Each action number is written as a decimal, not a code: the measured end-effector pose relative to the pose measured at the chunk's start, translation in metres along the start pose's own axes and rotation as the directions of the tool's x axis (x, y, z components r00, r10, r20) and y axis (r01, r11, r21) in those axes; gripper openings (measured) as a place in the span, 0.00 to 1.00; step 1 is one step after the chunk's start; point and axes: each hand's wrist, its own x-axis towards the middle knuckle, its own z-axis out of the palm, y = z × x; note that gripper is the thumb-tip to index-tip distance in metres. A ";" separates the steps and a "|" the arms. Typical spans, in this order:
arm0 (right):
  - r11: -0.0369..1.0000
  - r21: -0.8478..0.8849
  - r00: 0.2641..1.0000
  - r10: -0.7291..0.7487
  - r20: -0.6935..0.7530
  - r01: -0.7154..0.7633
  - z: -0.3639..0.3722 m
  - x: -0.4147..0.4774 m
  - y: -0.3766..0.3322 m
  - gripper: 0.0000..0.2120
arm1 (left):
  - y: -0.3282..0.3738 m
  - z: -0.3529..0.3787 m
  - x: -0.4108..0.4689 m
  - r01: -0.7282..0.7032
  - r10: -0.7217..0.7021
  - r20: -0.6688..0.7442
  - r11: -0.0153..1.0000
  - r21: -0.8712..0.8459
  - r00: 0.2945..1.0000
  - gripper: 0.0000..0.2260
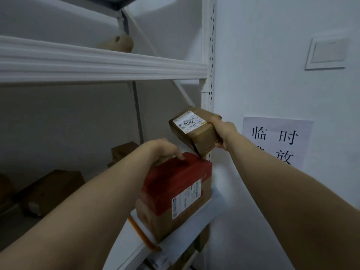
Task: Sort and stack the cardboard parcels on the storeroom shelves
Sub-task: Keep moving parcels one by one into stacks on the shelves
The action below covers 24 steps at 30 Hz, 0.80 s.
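Shelving (208,55) of white metal fills the left of the view and stands against a plain white wall (263,45), dimly lit. A ribbed upper beam (97,63) crosses at the top, with a tan object (116,43) lying on the level behind it. On the wall to the right are a white switch plate (327,53) and, lower, a paper notice (276,139) with large dark characters.

The red-topped parcel (175,191) sits at the front right corner of the lower shelf board (175,244), its label facing right. The left hand (163,151) rests on its top far edge, one finger lying straight on the red; the other fingers are hidden, so I cannot tell whether they curl. The right hand (224,133) grips the small brown parcel (194,131), fingers over its top and thumb beneath, holding it tilted in the air in front of the upright, just above the red-topped parcel. Further back on the same level, in shadow, lie two more brown parcels (52,190)
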 end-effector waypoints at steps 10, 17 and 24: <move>0.732 -0.544 0.897 -0.431 0.095 0.409 -0.011 0.037 0.013 0.33 | 0.018 0.046 0.020 0.153 -0.238 0.118 0.860 0.487 0.964 0.50; 0.584 -0.692 0.859 -0.502 0.103 0.424 -0.014 0.030 0.044 0.35 | -0.003 0.053 0.034 0.206 -0.263 0.044 0.840 0.502 0.964 0.64; 0.623 -0.648 0.857 -0.508 0.093 0.439 -0.007 0.029 0.059 0.35 | -0.009 0.041 0.025 0.176 -0.238 0.016 0.758 0.628 0.971 0.61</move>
